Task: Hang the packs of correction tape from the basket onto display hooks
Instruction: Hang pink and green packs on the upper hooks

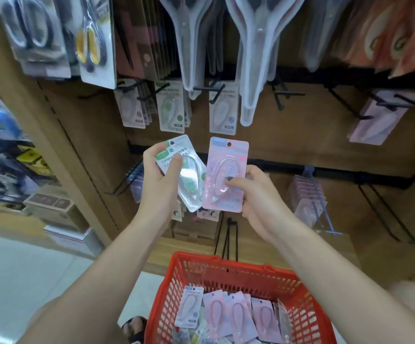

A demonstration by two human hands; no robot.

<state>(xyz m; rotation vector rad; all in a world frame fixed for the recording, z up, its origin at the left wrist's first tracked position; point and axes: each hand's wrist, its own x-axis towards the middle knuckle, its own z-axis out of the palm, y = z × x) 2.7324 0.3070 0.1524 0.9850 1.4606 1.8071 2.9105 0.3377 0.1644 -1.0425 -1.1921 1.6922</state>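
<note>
1. Shop aisle w/ brown peg wall; red basket (228, 274) at 6 o'clock holds more packs, mostly pink.
2. Our left hand (160, 180) grips the green pack (189, 170); right hand (258, 192) pinches the pink pack (223, 175). Hands apart, packs overlapping at centre.
3. Risks: blisters look slick, so a pack could slip and drop; the hang hole could miss the prong.
4. At 12, green hook (164, 86) already crowded; the pink pack could end up on the wrong colour's hook.
</note>
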